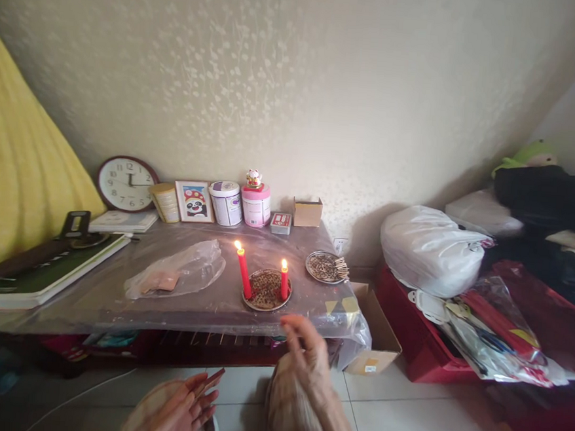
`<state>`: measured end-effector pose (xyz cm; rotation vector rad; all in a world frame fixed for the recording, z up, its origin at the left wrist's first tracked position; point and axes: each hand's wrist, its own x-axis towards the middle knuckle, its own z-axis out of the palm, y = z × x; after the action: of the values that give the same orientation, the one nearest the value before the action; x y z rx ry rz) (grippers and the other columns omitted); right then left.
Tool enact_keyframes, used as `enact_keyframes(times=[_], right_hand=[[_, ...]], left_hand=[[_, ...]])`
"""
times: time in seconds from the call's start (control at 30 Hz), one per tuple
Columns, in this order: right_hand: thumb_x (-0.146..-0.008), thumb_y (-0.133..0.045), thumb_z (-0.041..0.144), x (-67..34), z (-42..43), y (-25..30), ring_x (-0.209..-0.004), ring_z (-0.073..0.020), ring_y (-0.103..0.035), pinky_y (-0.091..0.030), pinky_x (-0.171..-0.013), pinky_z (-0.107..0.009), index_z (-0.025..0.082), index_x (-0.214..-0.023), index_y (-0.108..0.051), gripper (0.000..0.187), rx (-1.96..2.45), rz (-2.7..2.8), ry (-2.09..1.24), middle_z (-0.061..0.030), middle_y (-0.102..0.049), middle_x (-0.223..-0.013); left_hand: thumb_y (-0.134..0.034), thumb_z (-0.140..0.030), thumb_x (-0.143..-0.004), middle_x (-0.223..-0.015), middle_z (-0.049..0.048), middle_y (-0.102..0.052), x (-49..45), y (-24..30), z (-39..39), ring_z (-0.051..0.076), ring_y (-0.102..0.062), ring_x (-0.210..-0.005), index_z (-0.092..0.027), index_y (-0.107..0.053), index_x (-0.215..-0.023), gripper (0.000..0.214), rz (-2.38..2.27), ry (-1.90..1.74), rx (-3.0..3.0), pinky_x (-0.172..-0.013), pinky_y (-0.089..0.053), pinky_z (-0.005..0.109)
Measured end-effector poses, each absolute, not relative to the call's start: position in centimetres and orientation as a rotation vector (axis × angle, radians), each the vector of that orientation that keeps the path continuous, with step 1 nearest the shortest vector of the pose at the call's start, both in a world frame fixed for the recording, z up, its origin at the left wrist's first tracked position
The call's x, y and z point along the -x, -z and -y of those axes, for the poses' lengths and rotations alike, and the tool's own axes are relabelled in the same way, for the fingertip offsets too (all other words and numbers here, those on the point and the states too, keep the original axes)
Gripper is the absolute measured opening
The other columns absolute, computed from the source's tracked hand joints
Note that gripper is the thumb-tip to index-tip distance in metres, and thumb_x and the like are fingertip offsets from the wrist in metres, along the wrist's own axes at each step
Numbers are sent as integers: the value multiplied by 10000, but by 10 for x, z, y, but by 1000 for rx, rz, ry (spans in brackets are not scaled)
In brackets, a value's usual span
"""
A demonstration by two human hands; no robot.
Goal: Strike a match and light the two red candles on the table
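My left hand (186, 409) is low at the bottom of the view, palm up, with thin brown sticks (209, 381) lying across its fingers. My right hand (307, 355) is raised in front of the table edge, fingers loosely spread, holding nothing I can see. Just beyond it on the plastic-covered table (114, 298) stands a round metal plate (266, 290) with two lit red candles (244, 271) (283, 279). A second plate of sticks (327, 267) sits to the right.
Along the wall stand a clock (126, 182), a panda picture (194, 202), tins (226, 203), a pink jar (255, 203) and small boxes (307, 211). A plastic bag (178, 270) and books (42, 270) lie left. Bags and red boxes (427, 251) fill the right floor.
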<state>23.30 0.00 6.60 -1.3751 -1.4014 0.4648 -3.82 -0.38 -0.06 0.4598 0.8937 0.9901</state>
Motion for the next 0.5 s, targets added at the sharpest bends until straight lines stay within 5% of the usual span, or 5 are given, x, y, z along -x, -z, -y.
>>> enact_keyframes(times=[0.27, 0.5], right_hand=[[-852, -405, 379, -380, -50, -60, -1100, -328, -670, -488, -990, -489, 147, -1143, -665, 454, 1808, 1040, -88, -187, -723, -1154], [-806, -444, 280, -404, -76, -40, -1125, -312, -664, -498, -997, -454, 169, -1177, -663, 445, 1884, 1048, -84, -159, -723, -1169]], left_hand=[[-907, -390, -586, -1119, 141, -796, 35, -1, 2, 352, -685, -1014, -204, -821, -933, 403, -877, -971, -424, -888, -552, 431], [-877, -392, -628, -1159, 154, -780, 35, -4, 0, 363, -681, -1027, -190, -819, -958, 391, -889, -960, -421, -893, -552, 447]])
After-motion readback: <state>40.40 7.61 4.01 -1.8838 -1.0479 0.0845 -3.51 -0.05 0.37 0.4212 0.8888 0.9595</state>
